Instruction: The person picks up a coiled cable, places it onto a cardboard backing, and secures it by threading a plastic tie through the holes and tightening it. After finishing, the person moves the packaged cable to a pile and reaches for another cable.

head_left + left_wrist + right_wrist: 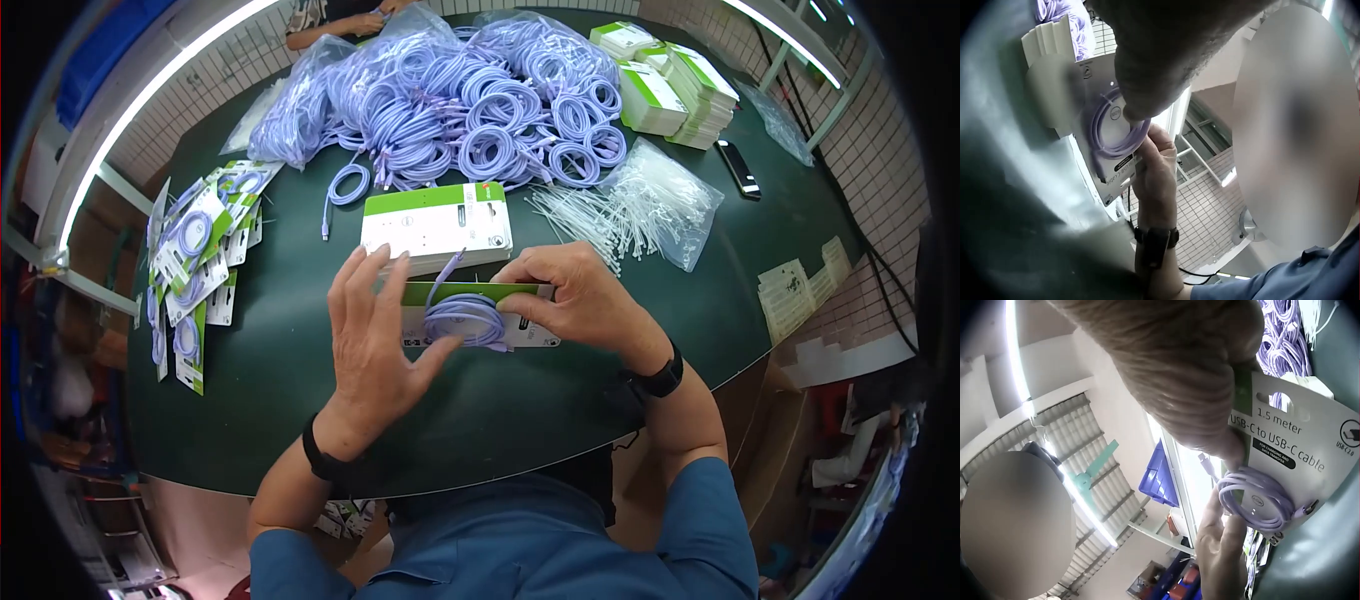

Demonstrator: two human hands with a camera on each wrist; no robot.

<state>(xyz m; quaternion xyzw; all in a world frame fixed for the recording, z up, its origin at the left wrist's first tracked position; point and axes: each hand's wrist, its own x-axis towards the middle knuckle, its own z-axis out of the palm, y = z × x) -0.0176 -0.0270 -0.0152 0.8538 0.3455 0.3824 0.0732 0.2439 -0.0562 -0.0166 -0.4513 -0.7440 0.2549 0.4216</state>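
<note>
A green and white card stands on its long edge, tilted, before the person, with a coiled purple cable against its face. The right hand pinches the card near its right end, thumb in front. At the card's left end the left hand has its fingers extended upward and its thumb by the coil's lower edge. One cable end rises above the card. In the right wrist view the card bears printed text, and the left hand's thumb and finger lie near the coil. Whether the cable is fastened cannot be told.
Behind the held card lies a stack of cards. Piled purple cables fill the back; one coil lies apart. White ties, card stacks and a phone are to the right, carded cables left. Another person's hands show behind.
</note>
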